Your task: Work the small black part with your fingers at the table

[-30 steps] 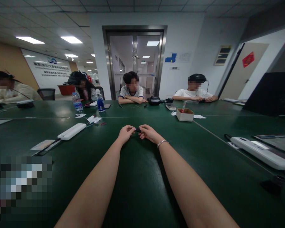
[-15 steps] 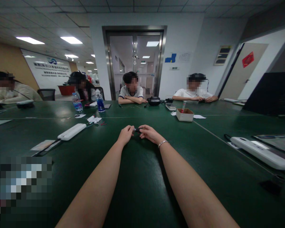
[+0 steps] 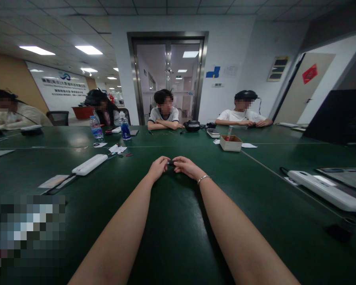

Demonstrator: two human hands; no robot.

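A small dark object sits pinched between the person's two hands, out at arm's length over the middle of the table. It is too tiny to name from here. The left hand has its grip curled closed on one end, fingertips bunched; the right hand, a thin bracelet at the wrist, closes on the other end. Both forearms lie flat along the table, which I'd judge steadies the fingers for fiddly two-handed work on so small a piece.

The table is wide, dark green and glossy. A white power strip lies to the left, another long white unit to the right, and a small open cardboard box sits beyond the hands. Water bottles and paper scraps lie further left. Several other people sit along the far edge and the left side, arms on the table. Behind them are metal-framed glass double doors, white walls and ceiling light panels.
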